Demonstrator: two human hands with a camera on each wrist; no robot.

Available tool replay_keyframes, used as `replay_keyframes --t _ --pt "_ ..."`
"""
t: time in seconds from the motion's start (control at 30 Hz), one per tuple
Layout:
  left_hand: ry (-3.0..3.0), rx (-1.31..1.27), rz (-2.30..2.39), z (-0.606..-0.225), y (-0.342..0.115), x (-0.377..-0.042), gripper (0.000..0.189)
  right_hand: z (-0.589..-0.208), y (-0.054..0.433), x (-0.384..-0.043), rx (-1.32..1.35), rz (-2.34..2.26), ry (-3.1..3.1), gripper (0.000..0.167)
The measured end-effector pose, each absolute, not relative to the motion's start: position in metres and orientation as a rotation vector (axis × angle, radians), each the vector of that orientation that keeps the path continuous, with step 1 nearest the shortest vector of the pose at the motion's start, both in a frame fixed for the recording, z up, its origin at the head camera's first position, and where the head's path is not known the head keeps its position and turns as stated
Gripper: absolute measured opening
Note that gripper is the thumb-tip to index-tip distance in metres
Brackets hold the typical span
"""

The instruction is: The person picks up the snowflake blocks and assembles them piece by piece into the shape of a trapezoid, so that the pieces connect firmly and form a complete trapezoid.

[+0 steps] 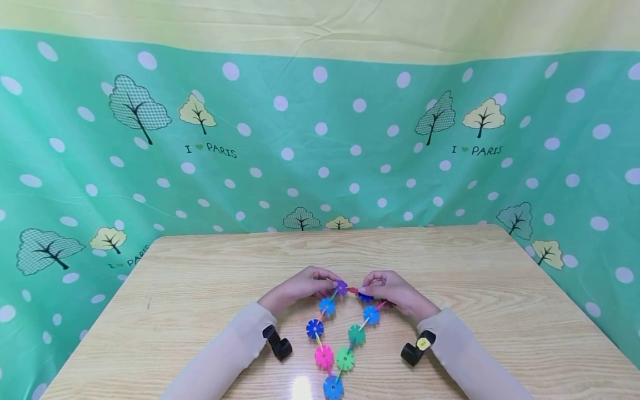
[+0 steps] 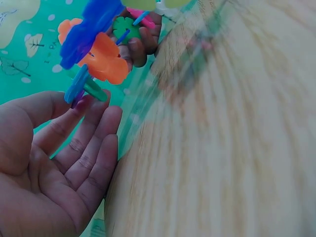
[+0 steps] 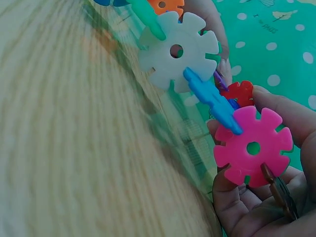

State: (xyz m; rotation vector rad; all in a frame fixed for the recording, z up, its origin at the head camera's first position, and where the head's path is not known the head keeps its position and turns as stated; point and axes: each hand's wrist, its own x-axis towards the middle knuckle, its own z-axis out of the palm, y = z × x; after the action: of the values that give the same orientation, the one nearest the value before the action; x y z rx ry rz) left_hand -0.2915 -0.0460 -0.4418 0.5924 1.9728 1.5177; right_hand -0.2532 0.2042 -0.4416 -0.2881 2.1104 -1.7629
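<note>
A chain of colourful notched plastic discs hangs in a loop between both hands in the head view. My left hand (image 1: 306, 285) pinches a purple disc (image 1: 342, 287) at the loop's upper left. Opposite it, my right hand (image 1: 397, 291) grips a dark blue disc (image 1: 366, 296), with a small red disc (image 1: 353, 290) between the two hands. In the left wrist view, thumb and fingertips hold a blue disc (image 2: 77, 85) seen edge-on, below an orange disc (image 2: 105, 59). A pink disc (image 3: 253, 148) and a white disc (image 3: 177, 52) hang in front of the right hand in its wrist view.
The loop runs down to a blue disc (image 1: 333, 387) near the front, past a pink disc (image 1: 324, 356) and a green disc (image 1: 345, 359). Beneath lies a wooden table (image 1: 200, 289). A green dotted curtain (image 1: 320, 150) hangs behind it.
</note>
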Motion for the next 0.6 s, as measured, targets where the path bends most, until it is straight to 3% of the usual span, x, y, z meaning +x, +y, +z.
replay_keyframes --t 0.27,0.6 --pt "1.964 0.601 1.515 -0.4415 -0.0474 -0.2912 0.027 -0.4398 0.2035 -0.2508 -0.241 -1.702 2.144 0.031" --pt "1.97 0.625 1.496 -0.4407 -0.0464 -0.2906 0.027 -0.4387 0.2037 -0.2505 -0.227 -1.721 2.119 0.033"
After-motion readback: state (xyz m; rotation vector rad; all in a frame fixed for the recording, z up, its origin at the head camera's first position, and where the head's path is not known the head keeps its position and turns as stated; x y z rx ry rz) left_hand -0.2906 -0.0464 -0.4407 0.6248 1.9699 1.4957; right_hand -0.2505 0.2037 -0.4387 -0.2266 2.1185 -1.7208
